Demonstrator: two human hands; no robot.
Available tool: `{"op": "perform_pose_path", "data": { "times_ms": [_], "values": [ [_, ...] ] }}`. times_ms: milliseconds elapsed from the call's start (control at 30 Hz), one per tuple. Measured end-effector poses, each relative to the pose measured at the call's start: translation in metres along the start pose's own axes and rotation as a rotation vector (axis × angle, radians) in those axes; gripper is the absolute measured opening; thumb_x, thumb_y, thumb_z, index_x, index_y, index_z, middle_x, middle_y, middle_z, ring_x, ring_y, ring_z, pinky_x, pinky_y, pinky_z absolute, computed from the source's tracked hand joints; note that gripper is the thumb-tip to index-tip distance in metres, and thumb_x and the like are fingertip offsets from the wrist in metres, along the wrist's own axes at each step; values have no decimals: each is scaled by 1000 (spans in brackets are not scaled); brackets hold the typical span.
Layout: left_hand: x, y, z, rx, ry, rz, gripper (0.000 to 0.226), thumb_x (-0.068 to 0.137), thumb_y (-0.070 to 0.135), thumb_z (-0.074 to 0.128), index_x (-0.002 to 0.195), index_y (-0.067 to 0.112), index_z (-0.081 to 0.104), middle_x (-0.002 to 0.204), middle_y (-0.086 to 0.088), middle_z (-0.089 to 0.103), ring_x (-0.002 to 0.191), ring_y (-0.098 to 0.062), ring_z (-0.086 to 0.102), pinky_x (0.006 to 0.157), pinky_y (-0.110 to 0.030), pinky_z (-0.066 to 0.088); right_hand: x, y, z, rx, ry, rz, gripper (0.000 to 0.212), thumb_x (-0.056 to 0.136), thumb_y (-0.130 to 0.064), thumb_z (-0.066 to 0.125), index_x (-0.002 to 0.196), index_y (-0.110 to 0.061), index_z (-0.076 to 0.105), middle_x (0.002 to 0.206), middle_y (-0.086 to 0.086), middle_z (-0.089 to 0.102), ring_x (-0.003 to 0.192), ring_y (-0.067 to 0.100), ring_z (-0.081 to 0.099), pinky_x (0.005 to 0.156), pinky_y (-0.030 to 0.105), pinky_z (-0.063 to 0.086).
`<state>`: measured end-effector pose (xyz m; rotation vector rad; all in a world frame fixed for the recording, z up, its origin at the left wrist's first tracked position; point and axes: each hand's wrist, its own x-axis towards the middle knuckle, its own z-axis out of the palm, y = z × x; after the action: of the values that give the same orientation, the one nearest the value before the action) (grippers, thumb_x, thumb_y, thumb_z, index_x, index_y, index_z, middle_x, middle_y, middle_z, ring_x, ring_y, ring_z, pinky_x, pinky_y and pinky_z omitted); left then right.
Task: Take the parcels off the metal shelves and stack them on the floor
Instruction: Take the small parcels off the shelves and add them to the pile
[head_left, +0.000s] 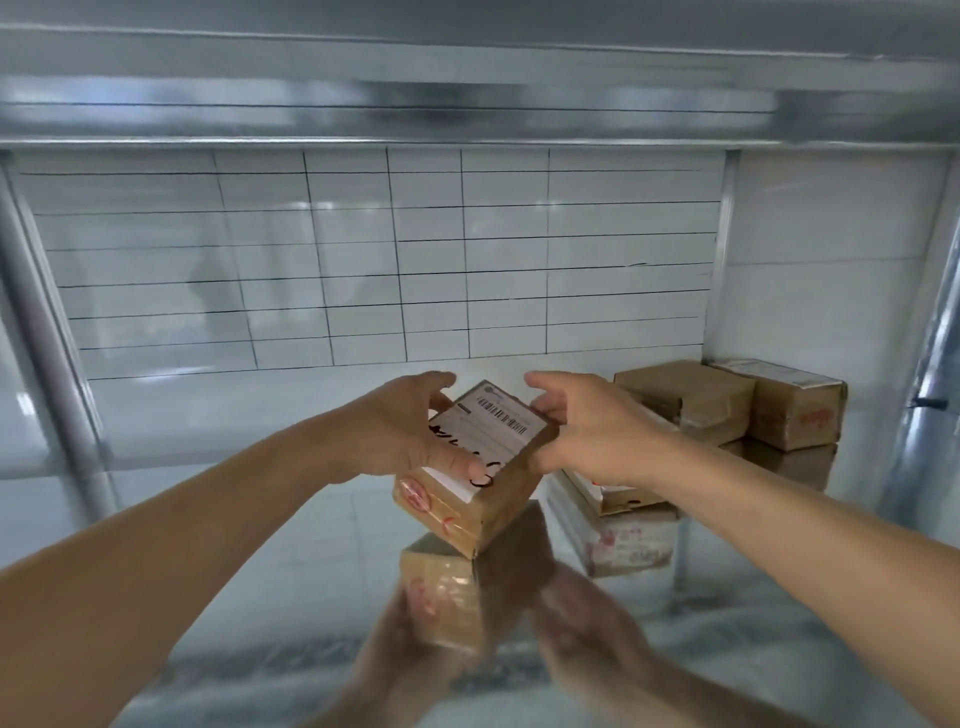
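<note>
A small brown cardboard parcel (480, 478) with a white barcode label and black marker writing sits tilted just above the shiny metal shelf (249, 519). My left hand (400, 431) grips its left side, thumb on the label. On the parcel's right side my right hand (587, 431) is closed around it. The shelf mirrors the parcel and both hands below. A flatter parcel (613, 493) lies right behind my right wrist. Two more brown parcels (685, 395) (795, 405) stand at the back right of the shelf.
A metal shelf board (467, 78) runs overhead. Round steel uprights stand at the left (47, 353) and right (930, 332). Behind the shelf is a white tiled wall (363, 260).
</note>
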<state>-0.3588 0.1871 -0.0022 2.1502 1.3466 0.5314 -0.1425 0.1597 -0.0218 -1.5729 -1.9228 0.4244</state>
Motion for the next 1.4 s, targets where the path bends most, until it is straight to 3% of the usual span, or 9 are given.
{"op": "perform_pose_path", "data": {
  "times_ms": [200, 400, 533, 700, 867, 1000, 1133, 1233, 1400],
  "values": [
    [-23, -31, -14, -385, -59, -180, 38, 86, 40, 71, 113, 14, 63, 110, -10, 69, 88, -25, 62, 70, -42, 53, 1, -6, 28, 22, 1, 16, 101, 71, -8, 87, 157, -30, 38, 125, -4, 59, 119, 14, 61, 101, 40, 54],
    [-31, -55, -18, -345, -186, -179, 28, 95, 39, 58, 108, 16, 68, 101, -10, 74, 85, -28, 69, 69, -44, 56, -13, -18, 39, -26, 48, 128, 84, 77, -25, 86, 152, -23, 48, 125, 1, 65, 114, 15, 64, 103, 35, 51],
    [-30, -54, -11, -272, -187, -153, 26, 94, 35, 60, 113, 18, 65, 90, -5, 77, 78, -23, 72, 56, -37, 55, -22, -14, 14, -33, 355, 79, 41, 86, -20, 78, 127, -19, 72, 110, -6, 73, 96, 6, 68, 93, 21, 52],
    [-29, -45, -4, -333, -123, -146, 9, 97, 26, 58, 104, 30, 56, 85, 0, 77, 73, -22, 72, 62, -40, 58, -21, 36, -50, -278, 516, 290, 39, 91, -27, 69, 131, -23, 68, 134, -4, 67, 119, 16, 63, 97, 30, 49],
    [-26, -26, 4, -298, -41, -161, 67, 98, 27, 57, 153, 32, 20, 114, 7, 64, 89, -25, 71, 60, -38, 58, -11, 89, -67, -418, 315, 447, 57, 96, -32, 67, 150, -28, 52, 156, 1, 50, 139, 25, 50, 110, 37, 43],
    [-17, -6, 4, 201, 156, -54, 76, 98, 36, 53, 157, 29, 6, 139, 3, 45, 100, -19, 58, 77, -30, 51, 6, 109, -60, -548, 154, 365, 63, 98, -14, 59, 156, -30, 41, 165, 3, 36, 147, 30, 41, 118, 46, 39],
    [-4, 37, 11, 336, 284, 129, 67, 97, 41, 52, 155, 26, 23, 158, -2, 30, 126, -22, 50, 93, -24, 33, 6, 111, -76, -649, 186, 232, 20, 95, -39, 63, 102, -22, 71, 109, -1, 70, 99, 24, 62, 78, 36, 50],
    [15, 78, 24, 288, 319, 229, 57, 97, 42, 52, 150, 26, 36, 153, -1, 38, 116, -20, 53, 89, -21, 31, -8, 119, -112, -741, 224, 275, 51, 95, -54, 53, 62, -17, 61, 71, 1, 64, 71, 19, 60, 57, 29, 39],
    [63, 141, 60, 94, 279, 201, 59, 98, 49, 48, 149, 21, 40, 152, -2, 44, 134, -22, 44, 98, -25, 34, -48, 160, -152, -370, 509, 313, 49, 98, -56, 52, 71, -17, 62, 71, 2, 65, 75, 21, 62, 64, 32, 45]
  ]
}}
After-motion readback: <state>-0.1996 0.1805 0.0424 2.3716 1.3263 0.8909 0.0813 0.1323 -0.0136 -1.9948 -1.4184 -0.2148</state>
